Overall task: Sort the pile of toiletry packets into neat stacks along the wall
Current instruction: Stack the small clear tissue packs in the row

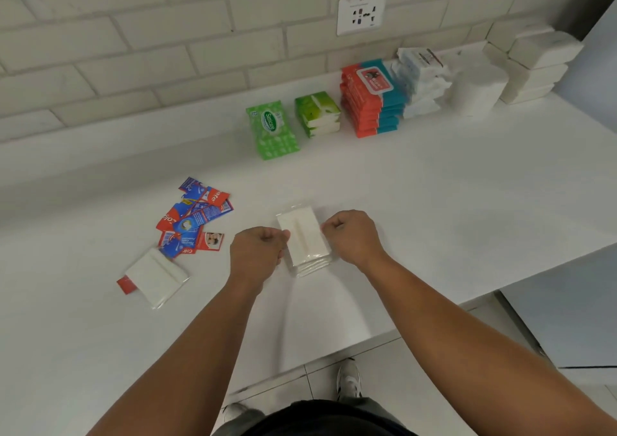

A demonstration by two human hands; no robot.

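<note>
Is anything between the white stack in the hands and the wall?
Nothing visible lies on the counter between them. The left hand and right hand hold the white stack; the green packets sit at the wall ahead, with free wall to their left.

Bare forearms (187, 345), a black top (320, 419), grey trousers (377, 405) and white-and-grey trainers (349, 379) on the feet

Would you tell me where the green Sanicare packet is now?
Head view: the Sanicare packet lies near the wall, leftmost in the row, just left of the green tissue stack.
</note>
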